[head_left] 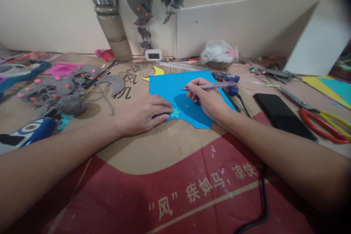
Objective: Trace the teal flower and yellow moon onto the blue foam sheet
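Observation:
A bright blue sheet [164, 87], with a curved cut along its near edge, lies flat on the cardboard in front of me. My left hand [152, 111] rests palm down at its left edge, fingers stretched out. Its fingertips touch or nearly touch a small turquoise flower-shaped cutout [174, 112] on the sheet. My right hand [201, 95] pinches a pen [216, 85] above the sheet's right half. The pen's tip points left and seems to be just off the surface. Behind the sheet, a yellow crescent [158, 71] peeks out.
On the right lie a black phone [283, 117], red-handled scissors [319, 126] and a blue glue gun [231, 79] with a cable. Grey felt pieces and yarn [72, 105] spread at left. A bottle [113, 29], small digital clock [153, 55] and bowl [219, 64] stand at the back.

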